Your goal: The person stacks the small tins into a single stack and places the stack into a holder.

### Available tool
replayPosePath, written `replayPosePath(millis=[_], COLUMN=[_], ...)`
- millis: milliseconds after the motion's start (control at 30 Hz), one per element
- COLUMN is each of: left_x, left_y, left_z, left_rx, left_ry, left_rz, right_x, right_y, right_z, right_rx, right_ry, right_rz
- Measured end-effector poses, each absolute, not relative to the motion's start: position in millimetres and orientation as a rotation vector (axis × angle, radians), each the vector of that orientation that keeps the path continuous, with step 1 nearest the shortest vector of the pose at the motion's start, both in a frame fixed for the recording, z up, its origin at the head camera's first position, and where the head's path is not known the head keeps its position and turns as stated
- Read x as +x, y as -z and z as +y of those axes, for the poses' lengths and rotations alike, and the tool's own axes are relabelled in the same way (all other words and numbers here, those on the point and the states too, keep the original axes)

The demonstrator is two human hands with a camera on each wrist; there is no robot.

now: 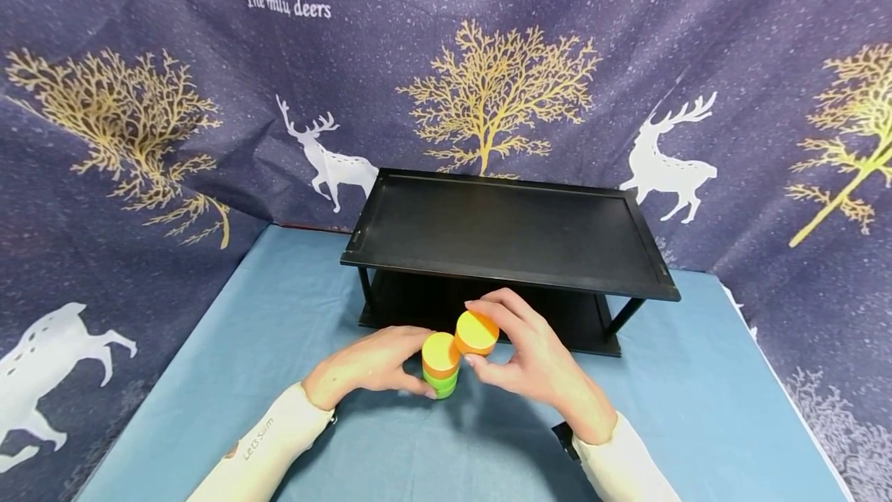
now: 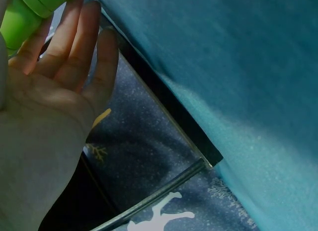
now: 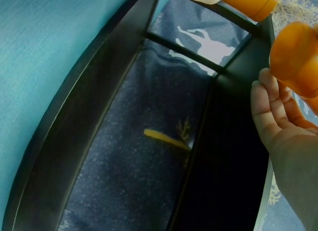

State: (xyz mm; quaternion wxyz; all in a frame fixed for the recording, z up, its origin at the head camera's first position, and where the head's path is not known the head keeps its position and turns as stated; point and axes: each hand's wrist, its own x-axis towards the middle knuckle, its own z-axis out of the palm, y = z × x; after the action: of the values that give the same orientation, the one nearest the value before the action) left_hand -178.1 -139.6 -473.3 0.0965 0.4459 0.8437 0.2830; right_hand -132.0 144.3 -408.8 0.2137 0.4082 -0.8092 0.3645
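Note:
In the head view a small stack stands at the table's middle: a green round container (image 1: pixel 440 384) below and an orange round piece (image 1: pixel 440 353) on top of it. My left hand (image 1: pixel 374 360) holds the stack from the left, thumb at the green part and fingers behind. In my right hand (image 1: pixel 527 348) a second orange round container (image 1: pixel 477 333) is pinched between thumb and fingers, a little higher and just right of the stack. The left wrist view shows the smooth green side (image 2: pixel 22 25) beside my fingers. Whether the two orange pieces touch I cannot tell.
Behind my hands stands a black two-tier rack (image 1: pixel 509 232), its lower shelf just beyond the fingers. A blue cloth (image 1: pixel 300 285) covers the table. A dark printed curtain (image 1: pixel 390 37) with deer and trees hangs at the back and sides.

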Motion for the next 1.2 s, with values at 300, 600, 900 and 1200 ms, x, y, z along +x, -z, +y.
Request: replayPosePath(millis=[300,600,900,1200], left_x=[-178,-178,-178,-178], left_y=[471,471,472,471], left_z=[-140,-140,-141,-140], left_rx=[1.289,1.277,1.275,1.293], left_ry=[-0.842,-0.845,-0.840,-0.830], left_rz=[2.485,2.466,2.478,2.484], right_x=[-134,-134,-136,-136], right_y=[408,407,407,405], right_z=[141,136,131,128], right_rx=[1.131,1.147,1.175,1.165], right_ry=[-1.018,-1.031,-1.034,-1.037], right_rz=[-2.262,-2.256,-2.224,-2.258])
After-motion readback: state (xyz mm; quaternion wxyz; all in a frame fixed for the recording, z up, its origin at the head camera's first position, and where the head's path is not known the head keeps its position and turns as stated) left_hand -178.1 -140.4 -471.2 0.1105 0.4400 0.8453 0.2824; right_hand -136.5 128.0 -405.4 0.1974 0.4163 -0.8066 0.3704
